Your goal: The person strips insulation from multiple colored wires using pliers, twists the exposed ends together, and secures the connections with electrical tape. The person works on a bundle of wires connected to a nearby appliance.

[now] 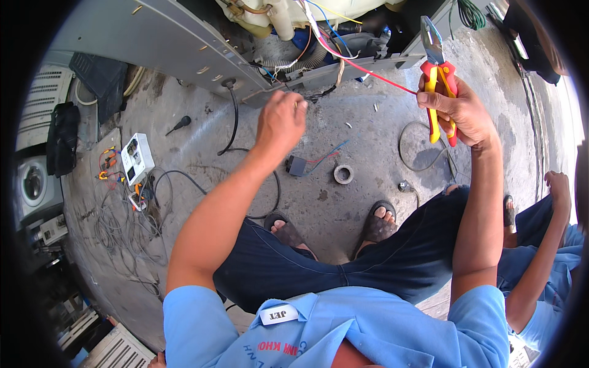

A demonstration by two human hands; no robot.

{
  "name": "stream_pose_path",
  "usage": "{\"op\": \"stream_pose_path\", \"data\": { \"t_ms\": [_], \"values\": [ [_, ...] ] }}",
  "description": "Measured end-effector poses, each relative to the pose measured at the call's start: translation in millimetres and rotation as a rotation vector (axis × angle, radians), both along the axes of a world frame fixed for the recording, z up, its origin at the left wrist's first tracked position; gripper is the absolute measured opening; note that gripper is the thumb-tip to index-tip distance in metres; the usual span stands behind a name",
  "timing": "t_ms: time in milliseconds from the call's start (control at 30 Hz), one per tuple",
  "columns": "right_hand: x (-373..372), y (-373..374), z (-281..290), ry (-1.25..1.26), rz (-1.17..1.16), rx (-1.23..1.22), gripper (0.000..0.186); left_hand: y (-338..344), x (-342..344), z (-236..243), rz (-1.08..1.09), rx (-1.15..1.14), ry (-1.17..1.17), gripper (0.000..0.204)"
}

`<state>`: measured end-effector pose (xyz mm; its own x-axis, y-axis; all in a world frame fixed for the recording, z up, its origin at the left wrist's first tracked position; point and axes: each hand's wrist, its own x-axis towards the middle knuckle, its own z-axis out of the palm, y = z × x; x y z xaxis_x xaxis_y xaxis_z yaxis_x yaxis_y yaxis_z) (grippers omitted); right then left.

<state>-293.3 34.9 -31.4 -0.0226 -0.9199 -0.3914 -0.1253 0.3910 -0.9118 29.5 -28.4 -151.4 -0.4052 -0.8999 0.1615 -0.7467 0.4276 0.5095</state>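
My right hand (460,113) is wrapped round pliers (438,70) with red and yellow handles, jaws pointing up and away. A red wire (386,81) runs taut from the open base of a grey appliance (165,43) to the thumb and fingers of this same hand. Curled fingers make up my left hand (283,119), close to the appliance's lower edge; whatever they pinch is hidden. Just beyond it lie loose wires and a dark cable bundle (322,93). White, blue and yellow wires (325,27) hang in the appliance opening.
On the concrete floor lie a small black box (296,165) with thin wires, a tape roll (343,174), a plug (403,186) and a black power cord (236,122). A white socket box (137,158) and tangled cables are at left. Another person (546,264) sits at right.
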Motion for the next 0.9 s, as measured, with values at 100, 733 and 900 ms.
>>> {"op": "stream_pose_path", "data": {
  "t_ms": [100,733,900],
  "values": [
    [1,-1,-4,0.042,0.042,0.006,0.028,-26,17,-26,0.100,0.153,-0.075,0.035],
    [28,-14,-32,0.813,0.079,-0.151,0.060,23,-4,32,0.157,1.472,0.957,0.019],
    [28,2,1,0.412,-0.142,-0.113,0.047,23,-2,35,0.117,1.471,0.960,0.020]
  ]
}}
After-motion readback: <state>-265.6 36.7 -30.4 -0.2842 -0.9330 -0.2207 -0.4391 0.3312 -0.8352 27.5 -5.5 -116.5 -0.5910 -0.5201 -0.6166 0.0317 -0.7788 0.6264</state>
